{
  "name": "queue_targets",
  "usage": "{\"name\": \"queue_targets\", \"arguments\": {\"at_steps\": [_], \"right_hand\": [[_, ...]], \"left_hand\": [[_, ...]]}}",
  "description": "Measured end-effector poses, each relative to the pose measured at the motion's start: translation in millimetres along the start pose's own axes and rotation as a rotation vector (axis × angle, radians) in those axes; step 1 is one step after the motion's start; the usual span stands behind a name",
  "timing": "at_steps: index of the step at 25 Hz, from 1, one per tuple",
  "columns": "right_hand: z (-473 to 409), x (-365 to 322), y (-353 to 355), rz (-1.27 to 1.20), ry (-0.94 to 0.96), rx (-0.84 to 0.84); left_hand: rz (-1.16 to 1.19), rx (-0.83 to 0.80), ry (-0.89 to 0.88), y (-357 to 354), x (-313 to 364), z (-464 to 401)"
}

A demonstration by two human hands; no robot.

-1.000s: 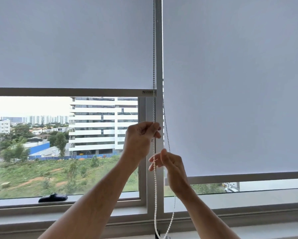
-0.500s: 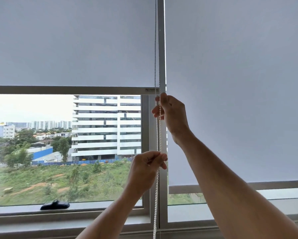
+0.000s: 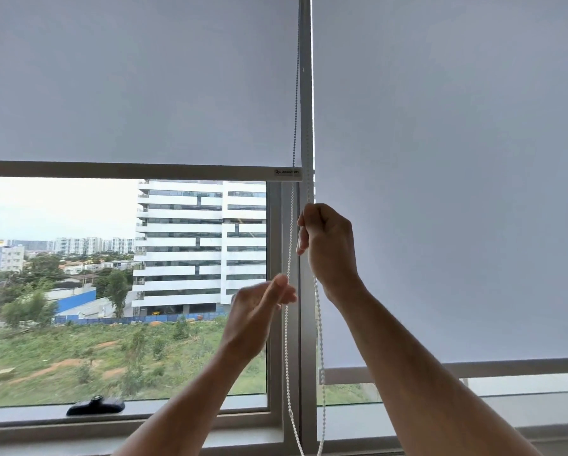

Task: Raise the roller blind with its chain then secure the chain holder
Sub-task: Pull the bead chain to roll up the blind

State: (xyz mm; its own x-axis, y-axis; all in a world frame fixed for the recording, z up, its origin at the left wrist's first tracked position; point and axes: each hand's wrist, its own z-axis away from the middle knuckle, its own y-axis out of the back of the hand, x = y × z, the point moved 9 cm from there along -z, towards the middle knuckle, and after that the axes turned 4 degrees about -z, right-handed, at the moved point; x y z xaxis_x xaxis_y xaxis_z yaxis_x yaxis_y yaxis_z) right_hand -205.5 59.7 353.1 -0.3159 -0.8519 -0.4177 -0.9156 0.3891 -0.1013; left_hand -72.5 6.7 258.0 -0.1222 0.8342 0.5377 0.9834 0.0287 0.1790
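Observation:
The left roller blind [image 3: 137,80] hangs about halfway down the window, its bottom bar [image 3: 144,171] above the view outside. Its white bead chain [image 3: 287,357] drops in two strands along the window's middle post [image 3: 306,93]. My right hand [image 3: 330,248] is shut on the right strand just under the bar. My left hand [image 3: 259,311] is lower and blurred, fingers stretched out and loose, with the tips at the left strand. The chain holder is out of view below.
A second roller blind [image 3: 440,192] covers most of the right pane, with its bar [image 3: 473,368] low. A black object [image 3: 95,405] lies on the sill [image 3: 29,416] at lower left. Buildings and grass show through the glass.
My right hand went up to the bar, gripped the chain and has pulled down a little. My left hand has loosened its grip. The left blind's bar has risen slightly.

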Motion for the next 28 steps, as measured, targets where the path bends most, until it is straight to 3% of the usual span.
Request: {"name": "queue_targets", "arguments": {"at_steps": [3, 11, 18, 24, 28], "right_hand": [[16.2, 5.0, -1.2, 0.005, -0.011, -0.018], [62.6, 27.9, -5.3, -0.002, -0.049, -0.045], [59.0, 38.6, 3.1, -0.104, -0.098, -0.182], [26.9, 28.2, 26.6, -0.279, -0.112, -0.094], [4.6, 13.1, 21.1, -0.341, -0.155, -0.19]], "left_hand": [[0.027, 0.075, 0.001, 13.4, 20.8, -29.6], [0.044, 0.077, -0.077, 7.1, 90.8, -80.0], [0.077, 0.144, -0.089, 12.5, 93.9, -71.0], [0.024, 0.119, -0.105, 9.2, 78.7, -48.0], [0.004, 0.086, -0.079, 2.6, 56.7, -28.4]]}}
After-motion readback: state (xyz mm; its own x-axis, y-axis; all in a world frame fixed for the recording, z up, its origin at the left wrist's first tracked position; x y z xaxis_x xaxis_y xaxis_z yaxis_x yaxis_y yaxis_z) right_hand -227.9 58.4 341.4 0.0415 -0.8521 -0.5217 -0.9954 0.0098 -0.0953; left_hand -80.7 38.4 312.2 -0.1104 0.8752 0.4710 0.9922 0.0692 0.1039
